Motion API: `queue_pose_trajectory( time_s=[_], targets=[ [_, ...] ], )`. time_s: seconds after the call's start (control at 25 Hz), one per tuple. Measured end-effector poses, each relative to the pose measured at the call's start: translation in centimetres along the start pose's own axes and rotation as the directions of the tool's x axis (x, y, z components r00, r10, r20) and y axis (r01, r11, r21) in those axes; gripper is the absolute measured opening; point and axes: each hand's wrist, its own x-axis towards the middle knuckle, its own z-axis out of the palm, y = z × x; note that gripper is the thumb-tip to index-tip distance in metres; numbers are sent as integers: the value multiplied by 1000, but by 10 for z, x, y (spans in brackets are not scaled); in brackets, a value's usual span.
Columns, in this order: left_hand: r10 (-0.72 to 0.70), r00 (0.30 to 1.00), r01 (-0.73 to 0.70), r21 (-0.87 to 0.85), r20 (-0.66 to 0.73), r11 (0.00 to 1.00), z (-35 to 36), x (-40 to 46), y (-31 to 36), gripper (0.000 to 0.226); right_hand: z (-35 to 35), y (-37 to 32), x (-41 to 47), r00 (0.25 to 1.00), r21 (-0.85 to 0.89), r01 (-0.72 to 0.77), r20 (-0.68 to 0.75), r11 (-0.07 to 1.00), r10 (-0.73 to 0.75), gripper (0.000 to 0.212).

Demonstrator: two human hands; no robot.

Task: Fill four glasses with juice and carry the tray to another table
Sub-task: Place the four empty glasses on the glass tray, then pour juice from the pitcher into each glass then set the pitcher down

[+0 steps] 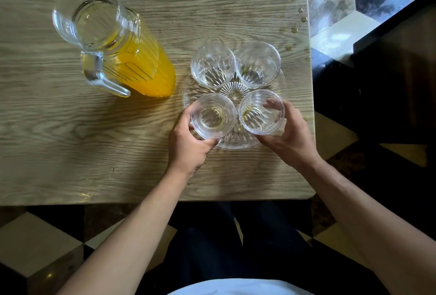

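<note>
Four clear ribbed glasses stand in a square on a round glass tray [236,146] near the right end of a wooden table [70,141]. The far left glass [213,66] and far right glass [257,64] stand untouched. The left hand [188,143] grips the near left glass [213,116], fingers curled round its side. The right hand [289,139] grips the near right glass [261,111]. Both near glasses seem to hold only a yellow trace at the bottom, though the glare makes this uncertain. A jug [122,56] of orange juice stands well left of the tray. Small drops [294,29] dot the table's right edge.
</note>
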Motion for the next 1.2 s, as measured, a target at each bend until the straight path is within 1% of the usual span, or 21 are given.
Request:
queue_pose_trajectory(
  time_s=[0.32,0.48,0.72,0.88,1.0,1.12,1.2],
  targets=[
    [3,1000,-3,-18,-6,1000,1,0,-1,92,2,3,-1,1000,-19,17,-23,1000,-17,79],
    [-27,1000,26,-35,-9,999,-3,-1,-1,90,-1,2,-6,1000,13,17,-1,1000,-17,87],
    [-78,997,76,-115,-13,990,-15,-22,8,102,-21,-10,-18,1000,76,-12,23,997,10,101],
    [-84,996,80,-119,-31,990,-30,-43,19,103,-36,-23,-30,1000,90,-12,6,996,11,105],
    [-68,995,61,-106,-71,993,-44,-58,27,101,-42,-40,-37,999,99,36,-3,994,-35,102],
    [-50,990,38,-93,-133,995,-57,-75,37,97,-50,-60,-40,991,93,135,-9,986,-135,101],
    [-37,981,23,-74,-191,997,-67,-84,43,93,-51,-78,-40,983,86,180,14,980,-182,97]
  ],
)
